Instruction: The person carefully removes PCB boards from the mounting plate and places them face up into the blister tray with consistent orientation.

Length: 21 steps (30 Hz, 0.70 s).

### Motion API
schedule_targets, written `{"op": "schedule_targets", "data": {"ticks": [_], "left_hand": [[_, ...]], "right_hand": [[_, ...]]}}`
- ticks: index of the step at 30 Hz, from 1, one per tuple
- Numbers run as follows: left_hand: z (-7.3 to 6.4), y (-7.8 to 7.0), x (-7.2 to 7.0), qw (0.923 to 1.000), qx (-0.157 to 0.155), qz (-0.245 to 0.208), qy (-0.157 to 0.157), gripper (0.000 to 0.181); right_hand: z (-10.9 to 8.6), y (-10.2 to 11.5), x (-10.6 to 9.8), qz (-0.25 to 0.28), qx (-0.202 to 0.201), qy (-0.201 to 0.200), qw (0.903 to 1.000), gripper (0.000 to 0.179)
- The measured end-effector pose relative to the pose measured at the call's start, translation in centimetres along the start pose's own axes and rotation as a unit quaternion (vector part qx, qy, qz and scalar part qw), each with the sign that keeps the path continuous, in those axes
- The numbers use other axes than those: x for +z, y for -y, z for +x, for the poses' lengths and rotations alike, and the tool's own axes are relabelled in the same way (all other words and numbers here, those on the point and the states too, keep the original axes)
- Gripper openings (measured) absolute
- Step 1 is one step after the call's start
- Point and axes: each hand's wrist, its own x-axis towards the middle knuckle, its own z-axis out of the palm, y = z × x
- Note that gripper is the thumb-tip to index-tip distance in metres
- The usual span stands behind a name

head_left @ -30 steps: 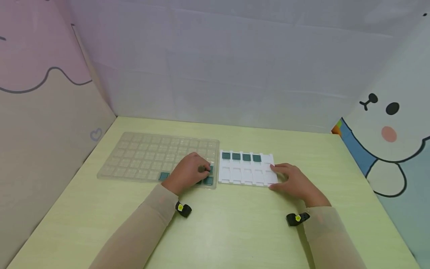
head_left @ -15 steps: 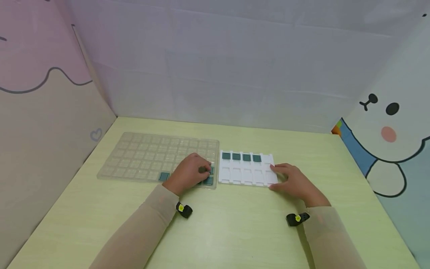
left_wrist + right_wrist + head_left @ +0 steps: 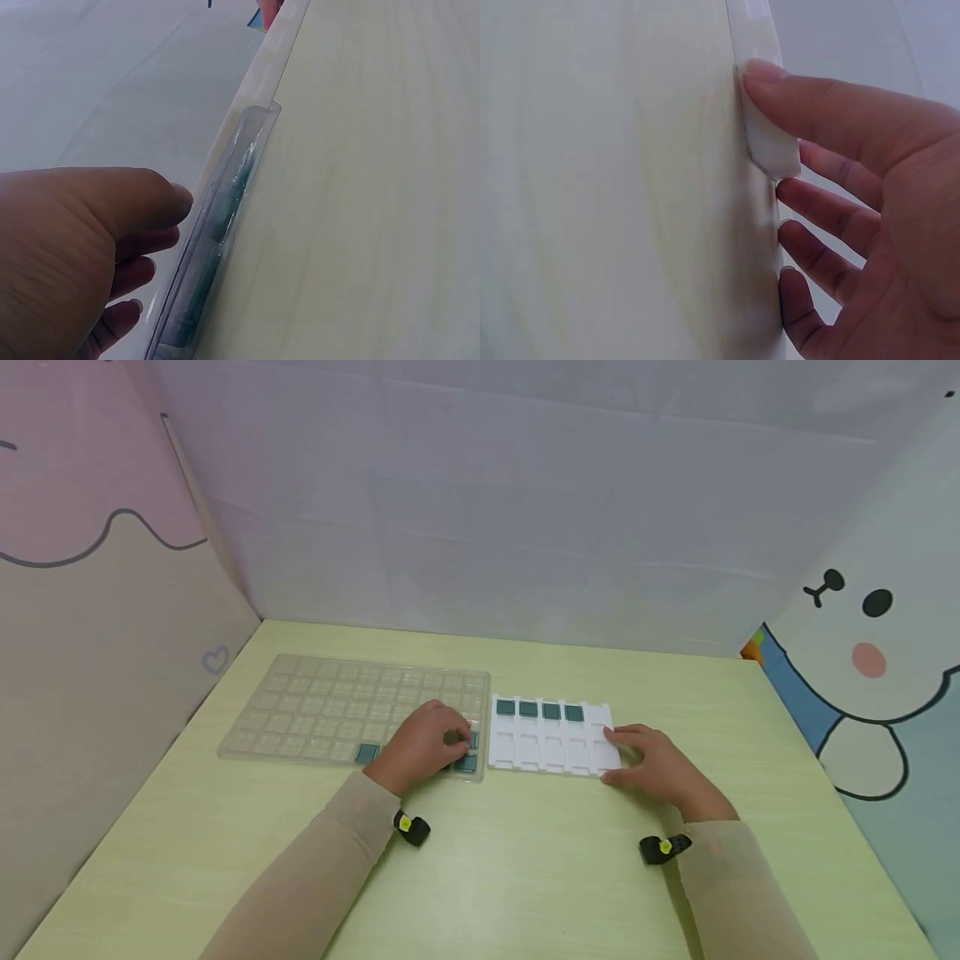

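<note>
My left hand (image 3: 427,739) bends over the right end of a clear plastic compartment tray (image 3: 322,693). Its thumb and fingertips reach down to a small green square chip (image 3: 473,741), partly covering it; I cannot tell whether they pinch it. Another green chip (image 3: 466,764) lies in the front right corner compartment, and one more chip (image 3: 367,752) sits left of the wrist. My right hand (image 3: 652,768) holds the right end of a white slotted tray (image 3: 528,750), thumb at the front corner and a finger on the right side. Several green chips (image 3: 551,712) fill its back row.
The two trays lie side by side on a pale yellow-green table (image 3: 525,868). A light cloth wall (image 3: 495,527) rises behind, and printed panels (image 3: 885,710) stand along the sides. Each wrist carries a black strap, such as the left strap (image 3: 412,828).
Both hands stay almost still. The trays and the chips in them keep their places.
</note>
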Motion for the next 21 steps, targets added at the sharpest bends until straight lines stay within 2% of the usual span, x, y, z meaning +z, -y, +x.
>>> {"op": "schedule_targets", "data": {"ticks": [12,21], "left_hand": [[0.0,-0.9,-0.4,0.9998,0.000,-0.018,0.002,0.012],[1.1,-3.3,-0.6,0.9980,0.015,-0.054,0.029,0.025]], "right_hand": [[0.1,0.1,0.1,0.001,-0.005,0.001,1.0000,0.080],[0.0,0.2,0.0,0.001,-0.011,-0.002,0.9999,0.079]]}}
